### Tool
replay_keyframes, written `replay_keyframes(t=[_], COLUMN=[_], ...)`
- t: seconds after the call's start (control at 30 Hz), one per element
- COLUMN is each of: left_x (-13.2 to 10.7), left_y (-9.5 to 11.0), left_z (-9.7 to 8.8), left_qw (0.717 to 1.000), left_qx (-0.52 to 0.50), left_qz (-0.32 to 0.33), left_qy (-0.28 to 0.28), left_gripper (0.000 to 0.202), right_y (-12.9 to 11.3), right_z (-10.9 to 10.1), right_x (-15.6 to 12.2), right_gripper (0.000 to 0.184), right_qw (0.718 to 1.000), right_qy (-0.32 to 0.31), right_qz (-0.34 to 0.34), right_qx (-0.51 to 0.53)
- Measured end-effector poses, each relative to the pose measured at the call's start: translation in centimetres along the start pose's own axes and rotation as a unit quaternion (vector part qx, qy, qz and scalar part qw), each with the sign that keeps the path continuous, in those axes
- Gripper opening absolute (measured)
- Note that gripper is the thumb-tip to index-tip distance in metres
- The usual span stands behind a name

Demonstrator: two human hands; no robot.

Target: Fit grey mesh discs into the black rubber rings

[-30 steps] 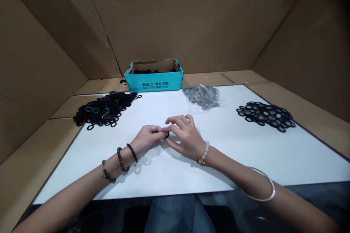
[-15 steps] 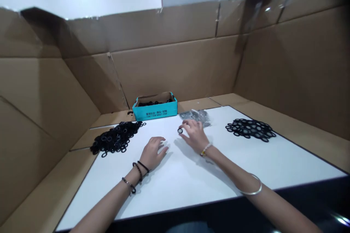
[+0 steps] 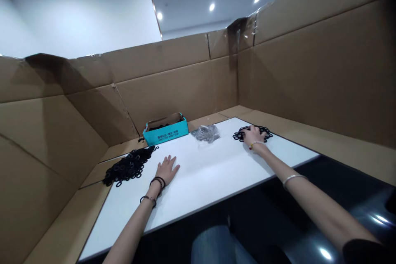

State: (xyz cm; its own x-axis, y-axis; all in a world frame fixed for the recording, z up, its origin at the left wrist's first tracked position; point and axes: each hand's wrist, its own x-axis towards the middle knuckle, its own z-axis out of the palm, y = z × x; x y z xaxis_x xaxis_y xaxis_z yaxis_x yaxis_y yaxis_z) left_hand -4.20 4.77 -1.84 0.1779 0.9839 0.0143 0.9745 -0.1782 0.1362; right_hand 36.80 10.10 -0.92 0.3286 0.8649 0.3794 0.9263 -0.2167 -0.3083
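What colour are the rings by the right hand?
Black. The rings lie in a pile under the right hand, seen best in the head view.

I saw the widest free stretch across the middle of the white board (image 3: pixel 213 169) — bare from my left hand (image 3: pixel 167 168), flat near the left edge, over to my right hand (image 3: pixel 253 135) on the right ring pile (image 3: pixel 265 133). The left ring pile (image 3: pixel 126 166) blocked the far-left corner. Along the far edge the teal box (image 3: pixel 165 130) and the plastic bag (image 3: pixel 206 133) stood side by side with a narrow gap between — cardboard walls (image 3: pixel 309 74) closed in behind and on both sides, leaving the near edge open
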Motion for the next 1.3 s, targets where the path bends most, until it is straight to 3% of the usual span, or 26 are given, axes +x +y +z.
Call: replay_keyframes(t=[0.13,0.27,0.4,0.5,0.6,0.7,0.83,0.97,1.1,1.2,1.23,1.3], left_x=[-0.3,-0.8,-1.9,-4.0,-7.6,-12.4,-19.6,-25.2,-26.7,-26.7,-26.7,-27.2], left_y=[0.1,0.6,1.5,1.5,0.4,-0.9,-1.0,-0.6,-2.0,-2.5,-2.4,-1.8], left_z=[-0.2,-0.3,-0.1,-0.1,-0.2,-0.2,-0.1,1.3,5.1,7.5,8.0,8.3], left_qw=[1.0,0.999,0.996,0.996,0.997,0.999,0.996,0.989,0.966,0.958,0.964,0.984], left_qx=[0.012,0.017,0.02,0.019,0.013,0.01,0.024,0.058,0.094,0.068,0.05,0.003], left_qz=[-0.003,-0.006,-0.011,0.0,0.015,-0.003,-0.03,-0.008,-0.027,-0.081,-0.099,-0.116], left_qy=[0.013,0.05,0.084,0.089,0.068,0.047,0.076,0.137,0.238,0.266,0.24,0.132], left_gripper=[0.06,0.05,0.04,0.038,0.041,0.044,0.05,0.059,0.057,0.054,0.051,0.042], right_y=[-1.0,-4.5,-8.5,-9.3,-7.4,-3.8,1.3,5.1,7.1,8.2,8.6,9.3], right_z=[-0.5,-1.7,-2.5,-2.9,-3.7,-4.7,-5.1,-2.9,0.6,1.7,1.8,1.8], right_x=[-0.6,-2.4,-7.3,-12.2,-16.7,-20.2,-24.3,-27.1,-27.9,-28.2,-28.3,-28.7], right_gripper=[0.042,0.05,0.049,0.047,0.045,0.046,0.058,0.067,0.065,0.066,0.065,0.06], right_qw=[0.999,0.991,0.97,0.948,0.929,0.928,0.949,0.967,0.963,0.94,0.935,0.931], right_qy=[0.022,0.048,0.036,0.018,-0.003,-0.016,-0.02,-0.095,-0.219,-0.304,-0.321,-0.341], right_qz=[-0.042,-0.121,-0.237,-0.317,-0.368,-0.37,-0.305,-0.228,-0.139,-0.088,-0.079,-0.067], right_qx=[-0.002,0.012,0.028,0.036,0.042,0.047,0.071,0.06,-0.072,-0.125,-0.125,-0.112])
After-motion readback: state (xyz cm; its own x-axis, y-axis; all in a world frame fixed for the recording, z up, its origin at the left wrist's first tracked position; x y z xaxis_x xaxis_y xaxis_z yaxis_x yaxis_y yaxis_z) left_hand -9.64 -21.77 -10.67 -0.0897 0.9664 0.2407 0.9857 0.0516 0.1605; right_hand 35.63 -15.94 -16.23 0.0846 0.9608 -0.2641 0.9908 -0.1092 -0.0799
